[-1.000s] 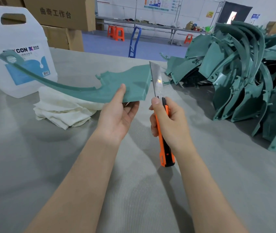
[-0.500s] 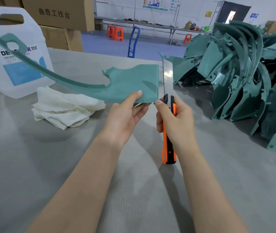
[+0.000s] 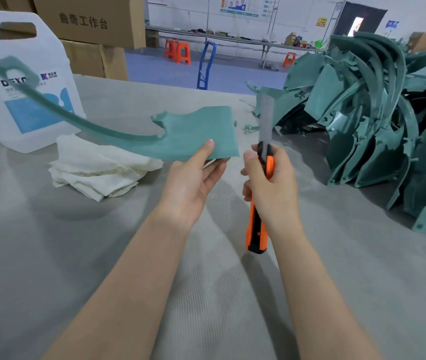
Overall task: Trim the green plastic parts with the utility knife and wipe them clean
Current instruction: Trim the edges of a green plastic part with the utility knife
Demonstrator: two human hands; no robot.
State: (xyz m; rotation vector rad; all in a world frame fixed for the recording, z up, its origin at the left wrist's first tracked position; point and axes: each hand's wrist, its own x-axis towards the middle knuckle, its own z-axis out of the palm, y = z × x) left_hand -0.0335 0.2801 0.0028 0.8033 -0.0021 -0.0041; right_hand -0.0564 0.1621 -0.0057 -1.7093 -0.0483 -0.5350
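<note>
My left hand (image 3: 192, 179) pinches the wide end of a green plastic part (image 3: 196, 133), held flat above the table; its long curved arm sweeps up and left in front of the jug. My right hand (image 3: 271, 188) grips an orange and black utility knife (image 3: 258, 216), blade extended and pointing up. The blade (image 3: 266, 118) stands a small gap to the right of the part's right edge, not touching it. A folded white cloth (image 3: 97, 170) lies on the grey table under the part's arm.
A white plastic jug (image 3: 22, 81) with a blue label stands at the back left. A big pile of green plastic parts (image 3: 378, 120) fills the right side of the table (image 3: 50, 255). Cardboard boxes (image 3: 89, 24) stand behind the jug. Small green offcuts (image 3: 249, 128) lie near the pile.
The blade was against the part's right edge and is now a little apart from it. The part has shifted slightly left and its long arm is blurred by motion.
</note>
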